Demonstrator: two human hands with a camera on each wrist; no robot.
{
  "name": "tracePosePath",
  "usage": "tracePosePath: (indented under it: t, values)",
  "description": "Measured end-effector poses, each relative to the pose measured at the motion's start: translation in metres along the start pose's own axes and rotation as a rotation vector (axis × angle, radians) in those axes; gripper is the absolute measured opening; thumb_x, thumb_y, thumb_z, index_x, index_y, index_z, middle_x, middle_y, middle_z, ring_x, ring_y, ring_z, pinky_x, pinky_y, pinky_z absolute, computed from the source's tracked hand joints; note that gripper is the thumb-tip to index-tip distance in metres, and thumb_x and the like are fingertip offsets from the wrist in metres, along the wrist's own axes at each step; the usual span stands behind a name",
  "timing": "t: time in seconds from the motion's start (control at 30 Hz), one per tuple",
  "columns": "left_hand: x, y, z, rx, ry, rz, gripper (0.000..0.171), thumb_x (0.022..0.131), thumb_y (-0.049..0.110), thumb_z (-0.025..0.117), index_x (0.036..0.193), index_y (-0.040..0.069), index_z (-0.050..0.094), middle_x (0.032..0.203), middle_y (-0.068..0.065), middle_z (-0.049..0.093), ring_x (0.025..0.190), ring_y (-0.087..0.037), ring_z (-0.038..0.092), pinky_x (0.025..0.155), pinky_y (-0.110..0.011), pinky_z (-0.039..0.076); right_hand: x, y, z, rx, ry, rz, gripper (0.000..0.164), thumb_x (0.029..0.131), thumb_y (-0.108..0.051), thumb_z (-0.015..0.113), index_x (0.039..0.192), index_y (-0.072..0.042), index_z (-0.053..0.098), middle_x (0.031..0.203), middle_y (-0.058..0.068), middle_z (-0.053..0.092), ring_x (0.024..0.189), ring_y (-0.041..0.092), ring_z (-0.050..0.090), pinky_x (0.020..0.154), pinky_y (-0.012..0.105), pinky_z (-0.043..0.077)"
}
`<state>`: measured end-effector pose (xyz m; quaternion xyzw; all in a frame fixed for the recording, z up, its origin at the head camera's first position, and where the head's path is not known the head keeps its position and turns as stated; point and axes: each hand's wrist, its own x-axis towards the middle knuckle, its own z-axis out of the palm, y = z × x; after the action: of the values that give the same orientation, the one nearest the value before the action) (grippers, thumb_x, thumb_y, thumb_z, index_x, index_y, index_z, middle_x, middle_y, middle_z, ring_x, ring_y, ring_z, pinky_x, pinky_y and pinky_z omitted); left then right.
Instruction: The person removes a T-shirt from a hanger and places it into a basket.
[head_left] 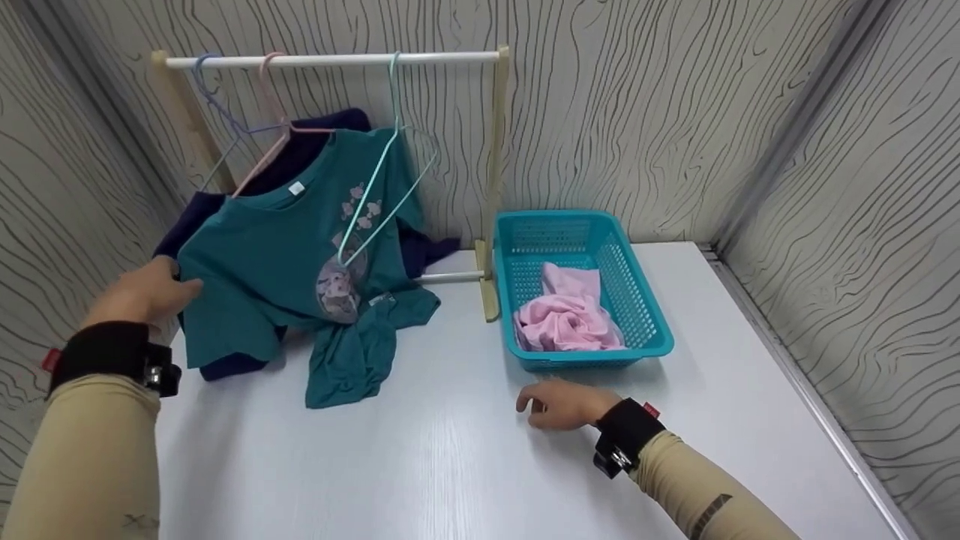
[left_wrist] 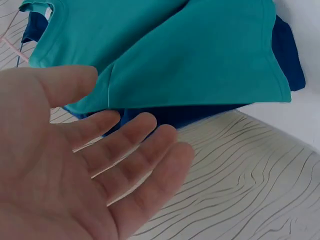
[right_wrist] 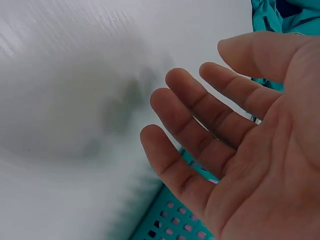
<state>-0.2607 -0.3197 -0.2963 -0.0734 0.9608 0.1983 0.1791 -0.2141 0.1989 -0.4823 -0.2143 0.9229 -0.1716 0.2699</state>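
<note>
A teal T-shirt point(head_left: 262, 240) with a printed front hangs on a pink hanger point(head_left: 259, 161), in front of a dark navy garment point(head_left: 300, 142) on a purple-blue hanger point(head_left: 232, 124). My left hand point(head_left: 146, 289) is at the teal shirt's left sleeve; the left wrist view shows its fingers point(left_wrist: 145, 160) extended, thumb beside the cloth. In front of the blue-green basket point(head_left: 652, 330), my right hand point(head_left: 566, 405) hovers over the table with relaxed, spread fingers and nothing in them. Crumpled pink cloth point(head_left: 570, 322) lies inside the basket.
A rack with a white rail point(head_left: 330, 59) and wooden posts stands at the back left. From it hangs a bare mint-green hanger point(head_left: 367, 199), overlapping the shirt. Part of a teal garment point(head_left: 352, 360) spreads onto the white table point(head_left: 420, 457). Patterned walls point(head_left: 675, 112) enclose the table.
</note>
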Motion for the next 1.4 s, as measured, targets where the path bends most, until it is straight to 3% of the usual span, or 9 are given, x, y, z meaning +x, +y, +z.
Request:
tracePosePath:
  t: [0.17, 0.33, 0.63, 0.83, 0.97, 1.2, 1.3, 1.4]
  values:
    - [0.005, 0.005, 0.003, -0.034, 0.020, 0.054, 0.082, 0.103, 0.046, 0.029, 0.148, -0.014, -0.003, 0.144, -0.047, 0.013, 0.130, -0.063, 0.022, 0.104, -0.069, 0.029, 0.000, 0.000, 0.002, 0.012, -0.003, 0.003, 0.025, 0.091, -0.021, 0.062, 0.116, -0.017, 0.065, 0.102, -0.001, 0.066, 0.093, 0.015, 0.056, 0.088, 0.040, 0.051]
    - [0.009, 0.020, 0.005, -0.059, -0.055, 0.131, 0.090, 0.101, 0.058, 0.021, 0.148, -0.014, -0.002, 0.147, -0.045, 0.013, 0.130, -0.059, 0.033, 0.102, -0.061, 0.040, -0.001, -0.001, 0.004, 0.023, -0.001, 0.020, 0.024, 0.091, -0.022, 0.062, 0.115, -0.018, 0.065, 0.102, -0.002, 0.065, 0.093, 0.015, 0.055, 0.088, 0.040, 0.051]
    - [0.015, 0.063, 0.015, -0.163, -0.110, 0.144, 0.101, 0.095, 0.069, 0.024, 0.149, -0.013, 0.000, 0.152, -0.041, 0.010, 0.134, -0.059, 0.028, 0.097, -0.059, 0.044, -0.001, -0.002, 0.009, 0.052, -0.011, 0.025, 0.023, 0.092, -0.022, 0.061, 0.115, -0.019, 0.065, 0.105, -0.001, 0.065, 0.095, 0.015, 0.055, 0.092, 0.042, 0.050]
    - [0.014, 0.076, 0.015, -0.218, -0.117, 0.155, 0.105, 0.092, 0.074, 0.019, 0.150, -0.011, -0.001, 0.153, -0.040, 0.010, 0.135, -0.057, 0.029, 0.099, -0.060, 0.042, -0.002, -0.001, 0.010, 0.055, -0.011, 0.032, 0.023, 0.092, -0.023, 0.061, 0.115, -0.020, 0.065, 0.106, -0.001, 0.065, 0.095, 0.015, 0.055, 0.092, 0.042, 0.049]
    - [0.015, 0.077, 0.015, -0.203, -0.099, 0.152, 0.105, 0.092, 0.074, 0.015, 0.150, -0.011, -0.002, 0.153, -0.040, 0.008, 0.136, -0.057, 0.028, 0.100, -0.060, 0.041, -0.003, 0.000, 0.011, 0.054, -0.012, 0.038, 0.024, 0.092, -0.023, 0.061, 0.116, -0.020, 0.065, 0.106, -0.002, 0.065, 0.095, 0.014, 0.055, 0.093, 0.042, 0.050]
    - [0.018, 0.077, 0.012, -0.167, -0.027, 0.191, 0.095, 0.097, 0.066, 0.015, 0.149, -0.012, 0.008, 0.148, -0.041, 0.019, 0.128, -0.056, 0.038, 0.092, -0.054, 0.049, -0.005, 0.001, 0.014, 0.054, -0.004, 0.033, 0.023, 0.092, -0.021, 0.061, 0.115, -0.019, 0.065, 0.105, -0.002, 0.066, 0.094, 0.014, 0.055, 0.093, 0.041, 0.049]
    - [0.018, 0.075, 0.010, -0.154, 0.027, 0.233, 0.086, 0.099, 0.063, 0.017, 0.144, -0.010, 0.024, 0.136, -0.037, 0.033, 0.120, -0.052, 0.046, 0.086, -0.051, 0.053, -0.006, 0.002, 0.015, 0.053, 0.000, 0.028, 0.023, 0.093, -0.020, 0.060, 0.115, -0.019, 0.065, 0.106, -0.001, 0.066, 0.094, 0.014, 0.056, 0.094, 0.042, 0.049]
    - [0.016, 0.074, 0.005, -0.120, 0.079, 0.285, 0.077, 0.100, 0.060, 0.018, 0.130, -0.008, 0.038, 0.112, -0.027, 0.042, 0.109, -0.047, 0.053, 0.081, -0.050, 0.056, -0.008, 0.003, 0.015, 0.059, 0.002, 0.029, 0.022, 0.093, -0.020, 0.060, 0.115, -0.018, 0.065, 0.106, 0.000, 0.066, 0.094, 0.015, 0.056, 0.094, 0.042, 0.049]
